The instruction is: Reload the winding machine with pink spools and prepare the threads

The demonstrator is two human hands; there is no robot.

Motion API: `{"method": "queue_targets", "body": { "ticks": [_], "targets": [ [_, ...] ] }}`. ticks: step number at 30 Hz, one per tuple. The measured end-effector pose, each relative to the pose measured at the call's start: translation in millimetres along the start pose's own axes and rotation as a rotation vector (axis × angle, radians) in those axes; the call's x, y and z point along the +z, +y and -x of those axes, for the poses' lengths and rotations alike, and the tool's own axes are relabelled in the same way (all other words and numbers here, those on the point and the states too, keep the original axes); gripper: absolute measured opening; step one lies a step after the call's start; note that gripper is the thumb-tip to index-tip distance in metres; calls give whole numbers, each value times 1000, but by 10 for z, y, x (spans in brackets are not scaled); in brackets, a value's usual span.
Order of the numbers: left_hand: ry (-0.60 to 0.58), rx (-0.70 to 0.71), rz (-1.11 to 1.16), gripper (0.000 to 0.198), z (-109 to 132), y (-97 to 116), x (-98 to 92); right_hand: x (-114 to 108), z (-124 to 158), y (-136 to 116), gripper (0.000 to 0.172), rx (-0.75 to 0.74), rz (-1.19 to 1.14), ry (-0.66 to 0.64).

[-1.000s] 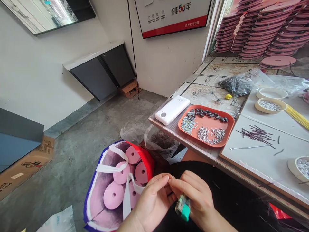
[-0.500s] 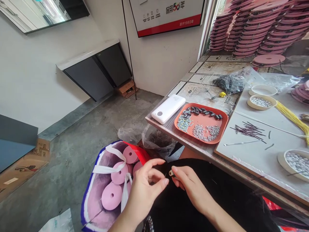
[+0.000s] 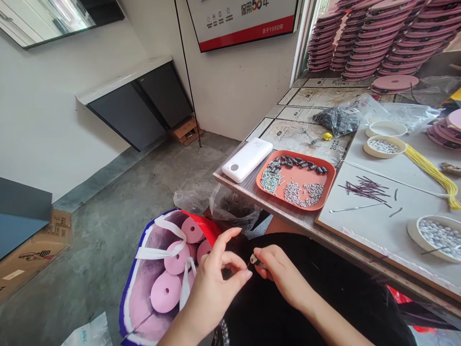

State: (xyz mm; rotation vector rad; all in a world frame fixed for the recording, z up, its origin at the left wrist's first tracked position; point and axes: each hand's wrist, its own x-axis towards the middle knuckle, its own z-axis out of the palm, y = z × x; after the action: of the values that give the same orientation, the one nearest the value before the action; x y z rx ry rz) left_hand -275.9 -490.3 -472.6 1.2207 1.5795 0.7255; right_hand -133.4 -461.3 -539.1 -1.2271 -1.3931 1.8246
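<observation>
My left hand (image 3: pixel 225 271) is in a pinch over my lap, thumb and finger meeting on a thin dark strand (image 3: pixel 248 264), too fine to make out fully. Just to its right, my right hand (image 3: pixel 275 266) is closed round a small pale, metal-looking piece with a hole (image 3: pixel 253 259). Most of that piece is hidden in the fingers. The two hands are close together but apart. On the table above them sits an orange tray (image 3: pixel 296 207) with dark beads, small silver beads and short bluish tubes.
A blue-edged bag (image 3: pixel 126 293) of pink discs (image 3: pixel 165 292) stands at the left. The table holds a white power bank (image 3: pixel 248 160), a board (image 3: pixel 355 218) with dark sticks (image 3: pixel 365 190), bead dishes (image 3: pixel 414 235), yellow cords (image 3: pixel 430 168) and stacked pink discs (image 3: pixel 370 43).
My left thumb and finger have closed together on the thin strand, where a gap showed before. My right hand keeps its grip. The view has shifted slightly.
</observation>
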Motion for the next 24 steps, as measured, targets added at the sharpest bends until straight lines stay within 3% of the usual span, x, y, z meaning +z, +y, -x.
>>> {"method": "queue_targets", "body": {
  "ticks": [18, 24],
  "targets": [
    [-13, -7, -42, 62, -8, -12, -4, 21, 2, 12, 49, -33, -10, -47],
    [9, 34, -104, 60, -17, -51, 1, -7, -15, 52, 54, -63, -197, -16]
  ]
}}
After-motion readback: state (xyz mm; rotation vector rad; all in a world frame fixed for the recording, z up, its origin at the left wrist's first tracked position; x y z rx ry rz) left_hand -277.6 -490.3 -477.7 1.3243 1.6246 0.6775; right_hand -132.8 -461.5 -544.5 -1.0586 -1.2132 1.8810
